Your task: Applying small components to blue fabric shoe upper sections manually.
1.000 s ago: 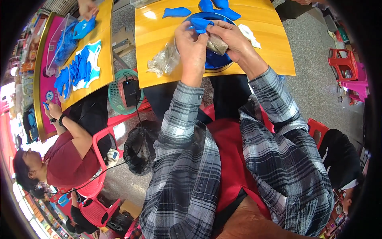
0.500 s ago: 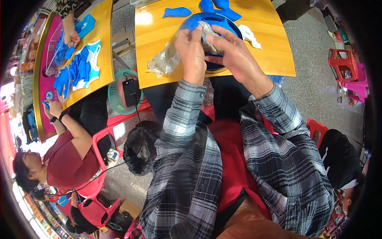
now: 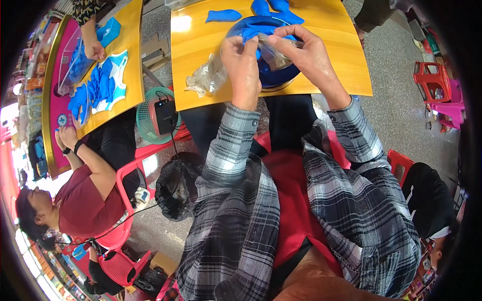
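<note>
Above a round dark-blue basin [image 3: 281, 79] on the yellow table, both my hands work on a crumpled, translucent greyish plastic bag [image 3: 276, 57]. My left hand [image 3: 243, 70] pinches its upper left edge between thumb and fingers. From the other side, my right hand [image 3: 312, 59] grips it with thumb and fingers, and the bag hangs below. Several blue pieces lie in the basin, partly hidden by the bag and my hands; a blue piece [image 3: 255, 32] shows just behind my left fingertips. Another crumpled clear plastic bag [image 3: 207, 76] lies left of the basin.
A fish-shaped blue piece [image 3: 223, 15] and other blue pieces [image 3: 260, 7] lie beyond the basin. On the left, co-workers sit at another table [image 3: 131, 30] with blue gloves [image 3: 100, 80]. A green basket [image 3: 145, 118] and black-lined bin [image 3: 175, 190] stand below. Red stools [image 3: 433, 83] are at right.
My right hand has moved slightly up and right, its thumb and fingers now nearer the bag's top edge. The bag hangs more spread. The white crumpled piece right of the basin no longer shows.
</note>
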The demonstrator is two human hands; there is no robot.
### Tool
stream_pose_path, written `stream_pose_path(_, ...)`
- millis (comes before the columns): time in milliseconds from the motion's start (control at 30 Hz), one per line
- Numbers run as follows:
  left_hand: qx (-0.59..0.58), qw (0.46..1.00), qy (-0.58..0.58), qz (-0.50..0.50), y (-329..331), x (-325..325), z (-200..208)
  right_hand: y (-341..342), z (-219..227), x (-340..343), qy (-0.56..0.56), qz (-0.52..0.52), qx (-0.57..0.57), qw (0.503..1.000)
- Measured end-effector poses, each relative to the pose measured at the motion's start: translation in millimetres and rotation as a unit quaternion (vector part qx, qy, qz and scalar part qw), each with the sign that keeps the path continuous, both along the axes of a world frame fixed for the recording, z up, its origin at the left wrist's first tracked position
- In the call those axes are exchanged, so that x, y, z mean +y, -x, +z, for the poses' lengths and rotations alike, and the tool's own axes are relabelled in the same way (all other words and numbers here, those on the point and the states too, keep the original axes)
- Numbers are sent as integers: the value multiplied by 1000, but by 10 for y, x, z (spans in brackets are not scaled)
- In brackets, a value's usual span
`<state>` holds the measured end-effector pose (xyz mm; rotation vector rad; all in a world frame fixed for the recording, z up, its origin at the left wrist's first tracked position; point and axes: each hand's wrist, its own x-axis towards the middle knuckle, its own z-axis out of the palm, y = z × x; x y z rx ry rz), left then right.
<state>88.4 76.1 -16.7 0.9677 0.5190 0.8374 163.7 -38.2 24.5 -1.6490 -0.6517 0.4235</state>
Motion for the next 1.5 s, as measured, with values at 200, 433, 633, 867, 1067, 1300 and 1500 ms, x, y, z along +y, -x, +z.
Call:
stream_pose_path(200,44,998,4,-40,54,5,23,-88,2,0,85,18,-301,950)
stream_pose_path(433,70,987,-89,-113,106,-15,116,-215,37,-42,124,40,-217,967)
stream_pose_path(633,139,965,-170,-146,133,-21,98,-149,50,-52,169,17,-232,958)
stream_pose_path(867,148,930,-288,-175,159,68,82,-168,24,-10,148,-21,-430,890)
stream_pose_path(1067,139,937,-296,-126,184,136,242,-257,15,-16,225,15,-343,912)
stream_pose_path(1300,11,929,-370,-23,212,-37,182,-539,-165,-33,119,78,-54,988)
stream_pose_path(1500,34,966,-217,-138,187,-15,-8,-356,71,21,78,135,173,972)
